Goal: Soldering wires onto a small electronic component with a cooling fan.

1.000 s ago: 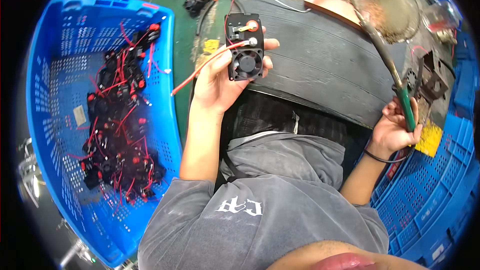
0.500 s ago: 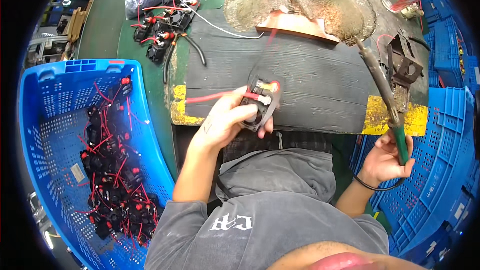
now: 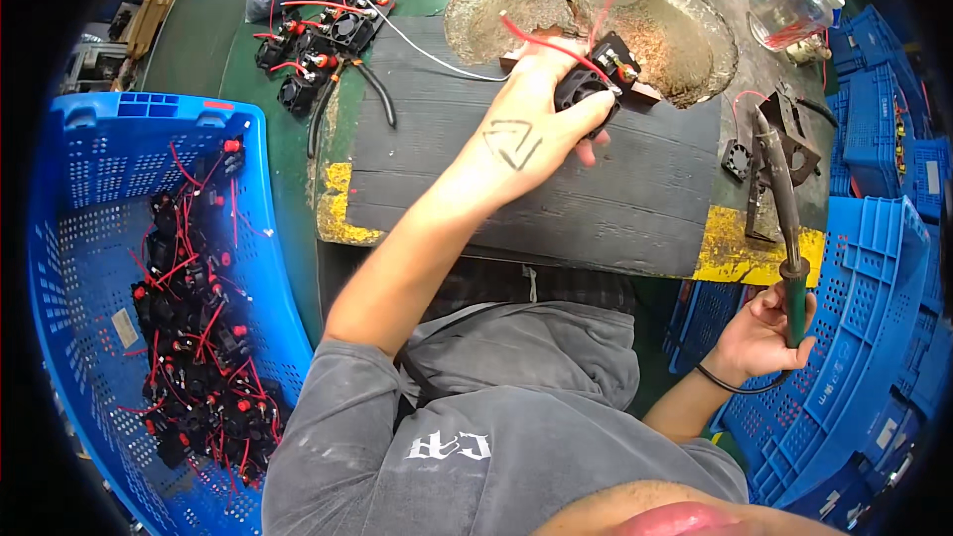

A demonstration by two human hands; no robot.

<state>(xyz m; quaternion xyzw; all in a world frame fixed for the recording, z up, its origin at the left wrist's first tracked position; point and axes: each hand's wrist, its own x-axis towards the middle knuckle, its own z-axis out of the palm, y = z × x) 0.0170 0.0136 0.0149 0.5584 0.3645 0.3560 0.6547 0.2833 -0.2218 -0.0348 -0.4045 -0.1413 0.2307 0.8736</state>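
Note:
My left hand [image 3: 551,109] reaches over the front of a round, crusted pan [image 3: 467,20], its fingers closed on a small black fan [image 3: 576,89] with red wires. Part of the fan lies behind my thumb and fingers. Beneath it, a reddish-brown block [image 3: 645,94] is mostly covered at the pan's near edge. Off the table's right front corner, my right hand [image 3: 759,333] grips the green handle of a soldering iron [image 3: 779,184]. The iron's tip points up and away, beside a rusty metal stand [image 3: 794,124].
At left, a blue crate [image 3: 273,268] holds many black fans with red wires [image 3: 204,337]. More fans [image 3: 347,30] and black-handled pliers [image 3: 372,94] lie on the green table. A clear jar [image 3: 794,15] stands back right. Blue crates [image 3: 844,337] are stacked at right.
My left hand has carried the fan forward and right, from the near part of the black board to the pan's edge. The soldering iron has turned more upright, its tip away from the pan.

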